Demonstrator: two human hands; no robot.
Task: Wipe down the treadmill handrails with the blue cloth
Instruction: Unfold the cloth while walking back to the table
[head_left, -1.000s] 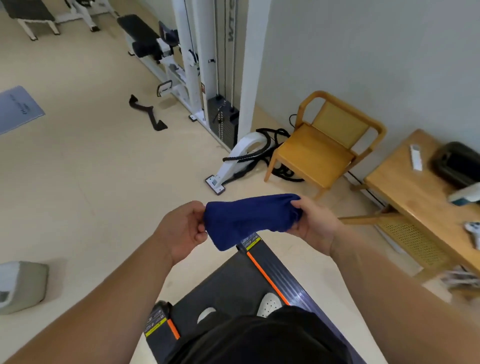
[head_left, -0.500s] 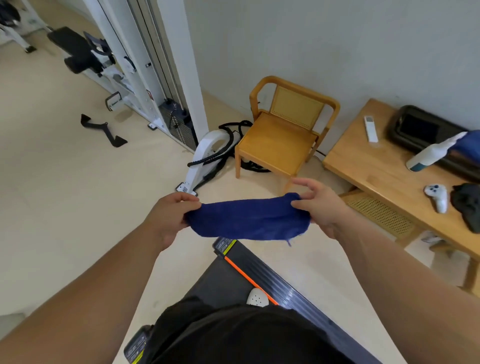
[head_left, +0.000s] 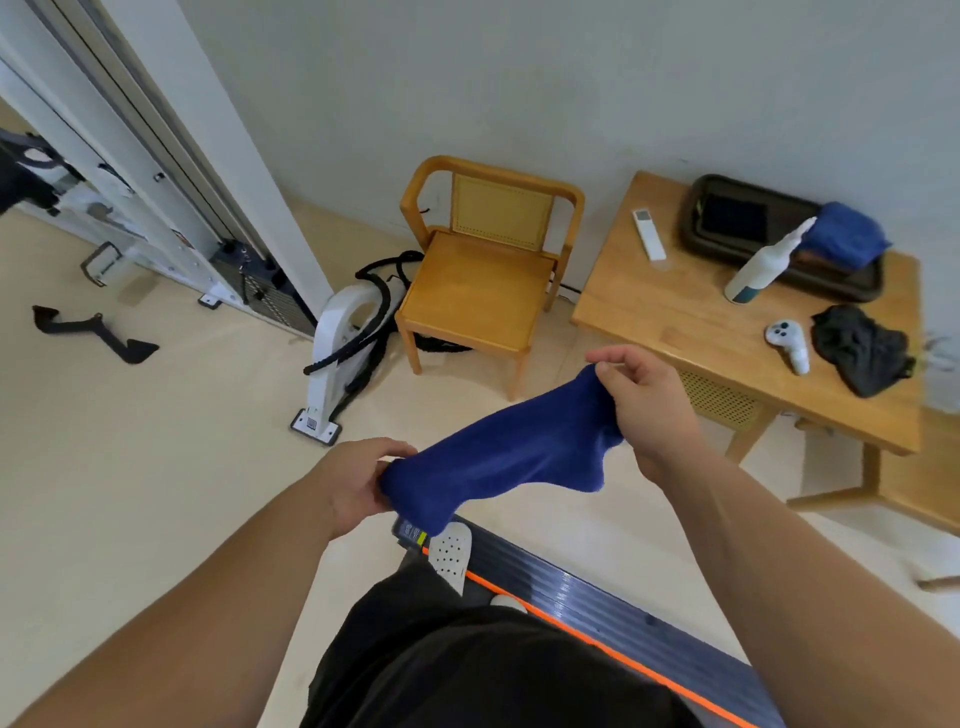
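Head camera, looking down: both hands hold the blue cloth stretched between them above the floor and the treadmill deck. The left hand is closed on the cloth's lower end, and the right hand pinches the upper end with thumb and fingers, so the cloth slopes up from left to right with a loose flap hanging below the right hand. The treadmill deck, dark with an orange stripe, runs along the bottom of the view, and a white perforated shoe rests on its near end, just under the cloth. No handrail can be seen. Beyond the hands a wooden chair stands against the wall, with a white machine base and black cables on the floor to its left. To the right of the chair is a wooden worktop. Near its back edge lie a white remote and a dark tray, with a second blue cloth bunched on the tray's right end. A white spray bottle leans beside the tray. Toward the front right corner lie a white game controller and a crumpled black cloth.
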